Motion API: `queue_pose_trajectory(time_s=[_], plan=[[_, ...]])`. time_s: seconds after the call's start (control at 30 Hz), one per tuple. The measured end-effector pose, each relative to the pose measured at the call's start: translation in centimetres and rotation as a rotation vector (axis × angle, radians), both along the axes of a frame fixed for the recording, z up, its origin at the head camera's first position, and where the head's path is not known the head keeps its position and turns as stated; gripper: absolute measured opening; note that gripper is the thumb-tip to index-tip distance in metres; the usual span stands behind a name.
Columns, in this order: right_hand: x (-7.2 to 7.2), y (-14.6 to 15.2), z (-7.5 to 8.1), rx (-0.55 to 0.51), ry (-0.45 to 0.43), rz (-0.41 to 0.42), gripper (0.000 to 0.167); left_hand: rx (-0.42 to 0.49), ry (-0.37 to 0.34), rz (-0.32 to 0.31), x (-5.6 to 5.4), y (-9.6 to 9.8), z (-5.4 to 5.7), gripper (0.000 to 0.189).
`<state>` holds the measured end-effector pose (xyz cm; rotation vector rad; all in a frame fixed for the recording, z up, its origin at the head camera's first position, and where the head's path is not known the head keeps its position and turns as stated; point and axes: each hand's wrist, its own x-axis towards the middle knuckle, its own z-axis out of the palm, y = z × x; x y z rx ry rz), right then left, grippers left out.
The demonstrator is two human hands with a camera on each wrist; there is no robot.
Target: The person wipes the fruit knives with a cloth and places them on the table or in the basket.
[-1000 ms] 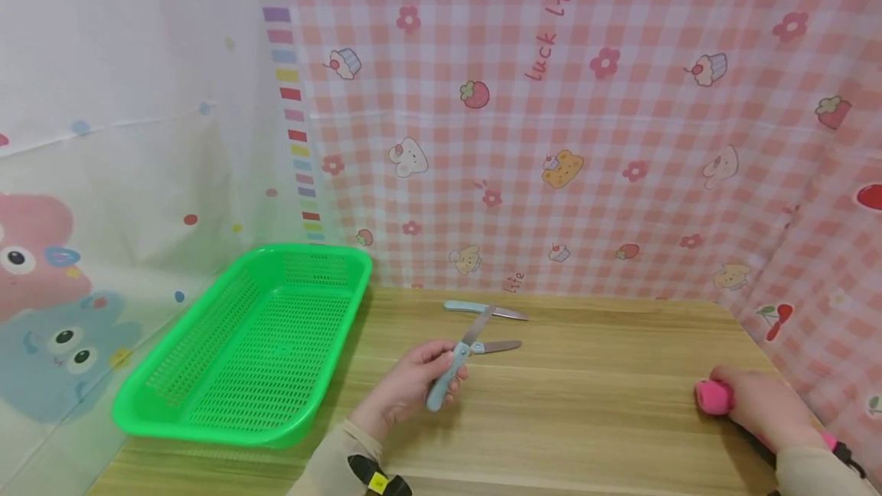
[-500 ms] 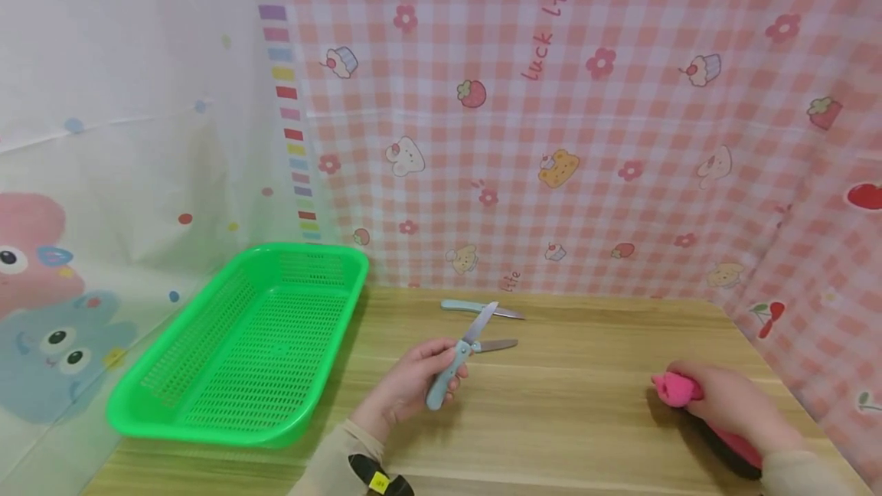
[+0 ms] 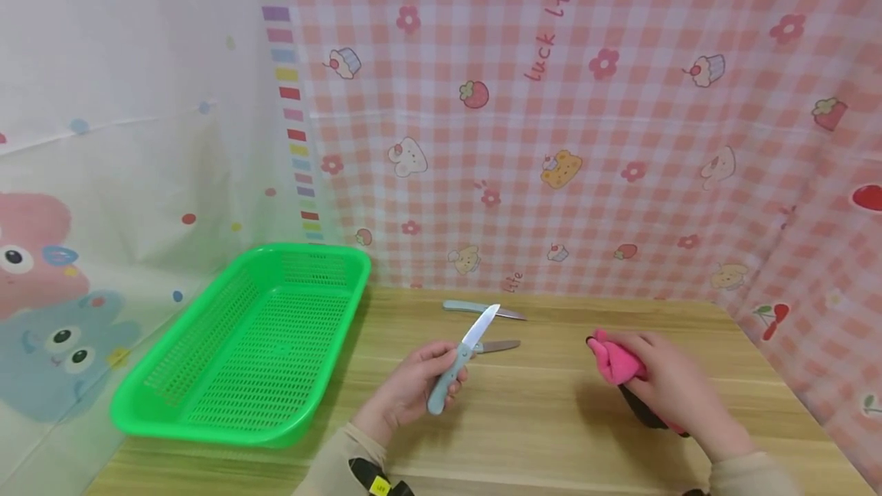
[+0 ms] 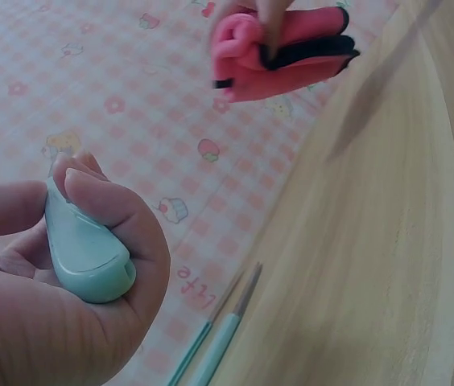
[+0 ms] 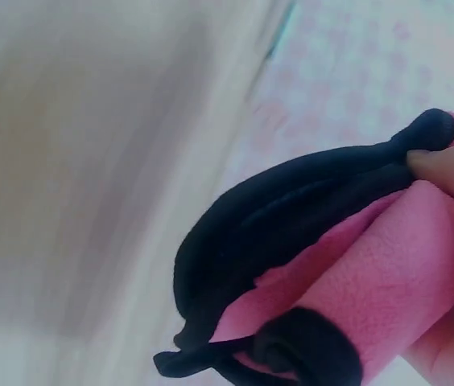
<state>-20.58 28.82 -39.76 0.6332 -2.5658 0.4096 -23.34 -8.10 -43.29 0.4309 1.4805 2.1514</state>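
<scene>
My left hand (image 3: 416, 381) grips a knife (image 3: 444, 389) by its pale blue handle, the bright blade slanting up and to the right. In the left wrist view the handle (image 4: 90, 249) lies across the curled fingers. Beyond it on the table are two more blue-handled knives, one at the back (image 3: 465, 306) and one nearer (image 3: 499, 345), partly hidden behind the held one. My right hand (image 3: 671, 381) holds a folded pink cloth (image 3: 615, 360) with black edging, raised over the table. Up close in the right wrist view, its folds (image 5: 388, 265) bunch under the fingers.
A green perforated plastic basket (image 3: 276, 350) stands on the left of the wooden table (image 3: 551, 427). A pink checked sheet (image 3: 510, 121) hangs behind the table, and a white patterned one (image 3: 138, 136) hangs at the left.
My right hand has carried the pink cloth leftward from the table's right side, toward the knives. The left hand has stayed in place, its knife turning slightly so the blade shows brighter.
</scene>
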Motion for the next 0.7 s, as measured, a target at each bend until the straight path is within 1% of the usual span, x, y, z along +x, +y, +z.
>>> queue_pose_trajectory(time_s=[0.2, 0.3, 0.37, 0.43, 0.53, 0.6, 0.7], plan=[[0.3, -3.9, 0.7, -0.045, 0.161, 0.143, 0.061, 0.013, -0.004, -0.005, 0.4, 0.1, 0.1, 0.026], [0.3, -5.7, 1.0, -0.074, 0.242, 0.208, 0.059, 0.019, -0.012, -0.006, 0.5, 0.1, 0.1, 0.026], [0.4, -6.7, 1.2, -0.100, 0.278, 0.235, 0.057, 0.023, -0.011, -0.004, 0.6, 0.1, 0.2, 0.030], [0.4, -7.7, 1.3, -0.126, 0.302, 0.254, 0.056, 0.025, -0.011, -0.002, 0.6, 0.1, 0.2, 0.035], [0.5, -9.0, 1.4, -0.159, 0.316, 0.270, 0.057, 0.018, -0.009, -0.001, 0.7, 0.1, 0.4, 0.040], [0.5, -9.8, 1.3, -0.175, 0.332, 0.287, 0.058, 0.012, -0.006, -0.003, 0.8, 0.2, 0.4, 0.042], [0.4, -10.9, 1.0, -0.183, 0.332, 0.298, 0.057, 0.005, 0.001, -0.007, 0.9, 0.4, 0.5, 0.041]])
